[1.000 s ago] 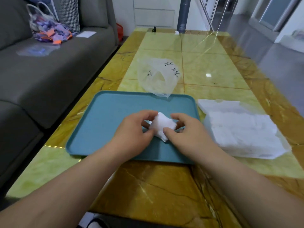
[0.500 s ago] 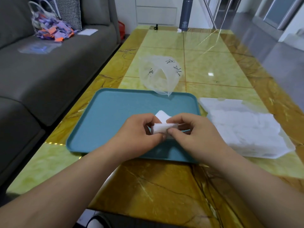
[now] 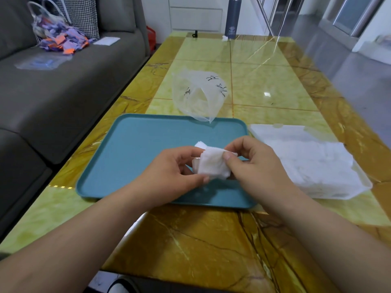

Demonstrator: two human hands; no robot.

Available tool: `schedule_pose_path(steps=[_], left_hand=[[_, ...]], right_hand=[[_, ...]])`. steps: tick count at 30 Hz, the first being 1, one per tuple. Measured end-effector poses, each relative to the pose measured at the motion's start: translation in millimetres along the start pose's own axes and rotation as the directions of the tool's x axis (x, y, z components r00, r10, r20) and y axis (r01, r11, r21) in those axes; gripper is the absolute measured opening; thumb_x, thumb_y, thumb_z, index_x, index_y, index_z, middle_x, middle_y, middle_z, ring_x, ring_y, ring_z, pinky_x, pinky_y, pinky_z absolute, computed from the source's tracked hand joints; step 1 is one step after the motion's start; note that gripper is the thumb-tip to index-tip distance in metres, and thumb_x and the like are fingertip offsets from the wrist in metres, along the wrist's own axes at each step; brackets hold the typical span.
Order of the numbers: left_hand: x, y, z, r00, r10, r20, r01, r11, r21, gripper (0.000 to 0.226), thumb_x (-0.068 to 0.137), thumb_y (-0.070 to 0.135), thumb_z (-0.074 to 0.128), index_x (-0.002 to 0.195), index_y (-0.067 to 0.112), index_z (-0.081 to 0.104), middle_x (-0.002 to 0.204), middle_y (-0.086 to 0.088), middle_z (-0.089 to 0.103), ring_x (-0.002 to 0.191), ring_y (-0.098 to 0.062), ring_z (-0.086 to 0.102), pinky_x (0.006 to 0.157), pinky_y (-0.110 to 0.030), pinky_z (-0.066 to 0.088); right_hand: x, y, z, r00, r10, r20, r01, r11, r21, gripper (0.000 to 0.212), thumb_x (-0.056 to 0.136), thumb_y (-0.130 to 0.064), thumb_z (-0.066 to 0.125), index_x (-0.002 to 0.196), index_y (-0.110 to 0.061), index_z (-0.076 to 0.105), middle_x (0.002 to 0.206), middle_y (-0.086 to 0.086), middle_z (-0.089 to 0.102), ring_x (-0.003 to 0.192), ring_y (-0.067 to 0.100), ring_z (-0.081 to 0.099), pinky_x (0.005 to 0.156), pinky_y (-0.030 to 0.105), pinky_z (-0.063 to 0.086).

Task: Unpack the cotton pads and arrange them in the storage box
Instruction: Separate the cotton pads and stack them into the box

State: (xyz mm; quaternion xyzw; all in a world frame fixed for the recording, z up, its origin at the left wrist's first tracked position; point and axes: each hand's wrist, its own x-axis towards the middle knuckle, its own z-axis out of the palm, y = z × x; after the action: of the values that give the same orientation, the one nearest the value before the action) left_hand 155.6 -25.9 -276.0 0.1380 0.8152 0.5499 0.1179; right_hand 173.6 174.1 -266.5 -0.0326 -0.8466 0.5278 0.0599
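Your fingers (image 3: 229,158) on both the left hand (image 3: 169,176) and the right hand (image 3: 256,168) are curled round a small stack of white square cotton pads (image 3: 212,166), pinching it between thumbs and fingertips over the teal rectangular plastic tray (image 3: 137,155). At the tray's far rim lies a crumpled clear plastic bag with black print (image 3: 198,96). Just beside the tray's right edge, a flat translucent pack of white pads (image 3: 311,163) rests on the glossy yellow marble-patterned counter (image 3: 201,240).

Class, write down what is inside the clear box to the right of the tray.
White pads lie in the box, showing through its clear walls. Their layers and the box floor are hidden under the top pads.
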Motion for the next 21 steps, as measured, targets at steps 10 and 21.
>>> schedule_pose_path(steps=[10, 21], left_hand=[[-1.1, -1.1, -12.8, 0.987, -0.09, -0.133, 0.105, 0.988, 0.113, 0.023, 0.088, 0.009, 0.077, 0.105, 0.024, 0.074, 0.086, 0.001, 0.078, 0.078, -0.026, 0.074, 0.082, -0.038, 0.061], [-9.9, 2.6, -27.1, 0.961, -0.204, -0.187, 0.219, 0.974, 0.062, 0.011, 0.092, 0.014, 0.073, 0.1, 0.022, 0.073, 0.08, 0.0, 0.076, 0.058, -0.011, 0.066, 0.058, -0.024, 0.048]], right_hand=[[2.1, 0.5, -2.5, 0.995, -0.024, -0.1, 0.028, 0.999, 0.036, 0.007, 0.099, -0.02, 0.063, 0.097, -0.027, 0.062, 0.092, -0.002, 0.07, 0.077, 0.017, 0.067, 0.071, 0.029, 0.053], [0.1, -2.4, 2.7, 0.997, 0.047, -0.061, -0.039, 0.991, 0.129, 0.019, 0.097, -0.013, 0.065, 0.108, -0.028, 0.07, 0.101, -0.007, 0.073, 0.086, 0.018, 0.073, 0.083, 0.039, 0.062]])
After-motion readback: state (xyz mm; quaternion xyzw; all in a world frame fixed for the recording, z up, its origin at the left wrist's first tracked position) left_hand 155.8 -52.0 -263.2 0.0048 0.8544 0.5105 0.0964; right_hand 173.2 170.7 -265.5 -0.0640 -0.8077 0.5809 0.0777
